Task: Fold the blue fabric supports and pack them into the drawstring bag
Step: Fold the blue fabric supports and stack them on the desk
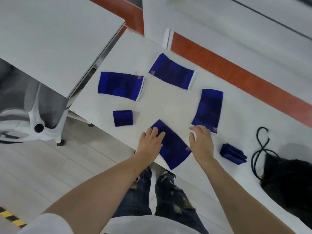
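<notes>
A flat blue fabric support [172,146] lies at the white table's near edge, one corner hanging over it. My left hand [151,141] rests with straight fingers on its left end. My right hand [200,142] hovers with relaxed fingers over its right end. Three more flat blue supports lie further back: one at the left [120,85], one at the middle [172,71], one at the right [208,109]. A small folded support [122,118] sits at the left, another folded one [233,153] at the right. The black drawstring bag [288,181] lies at the far right, its cord [260,147] looped on the table.
The white table [168,105] has an orange strip [236,68] along its far side. A second white table [50,36] stands at the left, with a grey office chair [33,115] below it. The floor and my legs show under the near edge.
</notes>
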The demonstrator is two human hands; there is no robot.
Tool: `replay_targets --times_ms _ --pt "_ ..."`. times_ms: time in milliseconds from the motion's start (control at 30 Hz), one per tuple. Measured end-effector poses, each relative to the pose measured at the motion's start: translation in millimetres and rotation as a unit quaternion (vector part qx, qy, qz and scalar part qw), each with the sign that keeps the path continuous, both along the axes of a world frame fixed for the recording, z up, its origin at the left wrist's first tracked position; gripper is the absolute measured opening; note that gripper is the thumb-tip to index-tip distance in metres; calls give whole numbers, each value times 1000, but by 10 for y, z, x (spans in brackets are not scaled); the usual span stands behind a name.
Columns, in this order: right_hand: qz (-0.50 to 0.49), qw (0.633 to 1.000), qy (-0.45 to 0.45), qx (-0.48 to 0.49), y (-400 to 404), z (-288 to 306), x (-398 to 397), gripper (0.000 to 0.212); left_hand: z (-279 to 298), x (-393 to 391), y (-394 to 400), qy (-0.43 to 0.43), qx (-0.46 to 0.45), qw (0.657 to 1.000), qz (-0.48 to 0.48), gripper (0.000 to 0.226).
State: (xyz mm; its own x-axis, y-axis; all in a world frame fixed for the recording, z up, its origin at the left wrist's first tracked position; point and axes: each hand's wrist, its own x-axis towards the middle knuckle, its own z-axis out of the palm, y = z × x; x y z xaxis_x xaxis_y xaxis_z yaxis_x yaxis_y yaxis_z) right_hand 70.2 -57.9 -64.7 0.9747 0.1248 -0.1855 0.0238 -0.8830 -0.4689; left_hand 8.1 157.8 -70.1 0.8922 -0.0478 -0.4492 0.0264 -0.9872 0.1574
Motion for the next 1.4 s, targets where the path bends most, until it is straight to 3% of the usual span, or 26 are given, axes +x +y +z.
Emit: replay_targets --times_ms 267,400,500,733,867,1033,1200,1400 --pt "-38 998 -22 -42 -327 -34 300 27 29 205 -81 -37 -13 999 -27 52" --pt "-23 993 30 -107 -386 -30 391 36 -3 294 -166 -16 -12 995 -96 57" --pt "19 989 62 -135 -386 -32 375 39 -29 321 -174 -8 -5 997 -80 63" --pt "-34 991 45 -125 -353 -35 316 20 -6 377 -109 5 14 998 -64 66" --pt "-72 984 89 -139 -296 -38 367 39 2 390 -86 11 25 998 -61 70" --pt "-125 981 140 -43 -260 44 546 46 -5 350 -101 16 52 997 -57 72" --pt "-141 989 28 33 -266 302 661 37 36 290 -175 51 73 995 -46 76" --pt "-161 978 -21 131 -337 796 611 36 202 241 -386 124 28 992 -22 74"
